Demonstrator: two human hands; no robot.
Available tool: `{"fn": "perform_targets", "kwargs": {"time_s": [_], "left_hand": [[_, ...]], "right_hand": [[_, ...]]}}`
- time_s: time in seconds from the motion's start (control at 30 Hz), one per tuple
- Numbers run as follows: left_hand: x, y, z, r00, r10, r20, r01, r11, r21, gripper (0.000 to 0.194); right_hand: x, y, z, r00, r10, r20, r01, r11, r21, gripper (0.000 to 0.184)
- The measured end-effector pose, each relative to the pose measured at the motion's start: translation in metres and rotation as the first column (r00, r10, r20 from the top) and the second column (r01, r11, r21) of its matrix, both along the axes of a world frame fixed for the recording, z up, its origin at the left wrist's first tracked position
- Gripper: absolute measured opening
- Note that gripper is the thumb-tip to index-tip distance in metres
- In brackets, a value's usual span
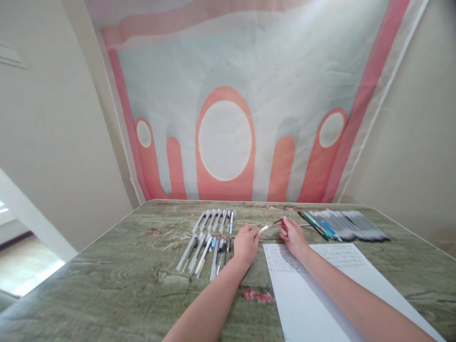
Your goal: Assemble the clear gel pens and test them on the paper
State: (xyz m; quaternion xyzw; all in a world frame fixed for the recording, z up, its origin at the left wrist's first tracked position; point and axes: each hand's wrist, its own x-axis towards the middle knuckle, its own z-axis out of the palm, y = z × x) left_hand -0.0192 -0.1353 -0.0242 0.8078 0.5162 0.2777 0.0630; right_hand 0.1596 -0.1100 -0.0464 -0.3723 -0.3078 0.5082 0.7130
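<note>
My left hand (246,243) is closed, its fingertips around a white pen part (263,230) that sticks out to the right. My right hand (292,234) pinches a slim dark pen piece (278,220), whose near end points at the white part. Whether the two pieces touch is too small to tell. To the left of my left hand lie a back row of pale capped pens (213,221) and a front row of white, dark-tipped and blue pens (201,254). My right wrist is over a sheet of paper (313,304) with handwriting along its top.
At the back right lies a tight row of translucent, dark-ended pens (356,225), with green and blue pens (317,223) at its left end. The wood-patterned tabletop (117,285) ends at a wall hanging (224,142) with red and white shapes.
</note>
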Motion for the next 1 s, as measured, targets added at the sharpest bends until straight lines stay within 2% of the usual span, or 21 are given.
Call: {"fn": "perform_targets", "kwargs": {"time_s": [0.17,0.3,0.4,0.5,0.6,0.67,0.8,1.0], "left_hand": [[-0.001,-0.002,0.002,1.0,-0.014,-0.012,0.015,0.999,0.051,0.025],[-0.001,-0.003,0.006,0.999,-0.041,0.002,0.04,0.994,0.105,0.026],[-0.001,-0.001,0.006,0.998,-0.049,0.038,0.043,0.991,0.13,0.028],[-0.001,0.002,0.003,0.997,-0.026,0.067,0.017,0.991,0.135,0.028],[-0.001,0.004,0.0,0.996,-0.005,0.087,-0.006,0.992,0.129,0.027],[-0.001,0.004,-0.001,0.996,0.002,0.093,-0.013,0.993,0.117,0.025],[0.0,0.003,0.001,0.997,0.012,0.078,-0.018,0.997,0.081,0.023],[0.0,0.0,0.004,0.999,0.01,0.047,-0.012,0.999,0.047,0.024]], "right_hand": [[-0.012,-0.011,0.007,0.97,-0.042,0.24,0.028,0.998,0.061,0.028],[-0.02,-0.019,0.012,0.915,0.021,0.404,-0.054,0.996,0.07,0.028],[-0.019,-0.017,0.011,0.941,0.063,0.332,-0.086,0.995,0.056,0.023],[-0.013,-0.008,0.005,0.993,0.039,0.113,-0.042,0.999,0.031,0.014],[-0.005,0.003,-0.001,0.997,0.019,-0.078,-0.018,1.0,0.008,0.015],[0.0,0.008,-0.002,0.991,0.01,-0.137,-0.008,1.0,0.015,0.016],[0.006,0.01,0.001,0.989,-0.005,-0.144,0.013,0.999,0.049,0.01],[0.006,0.003,0.011,0.998,-0.04,-0.057,0.046,0.993,0.111,0.021]]}}
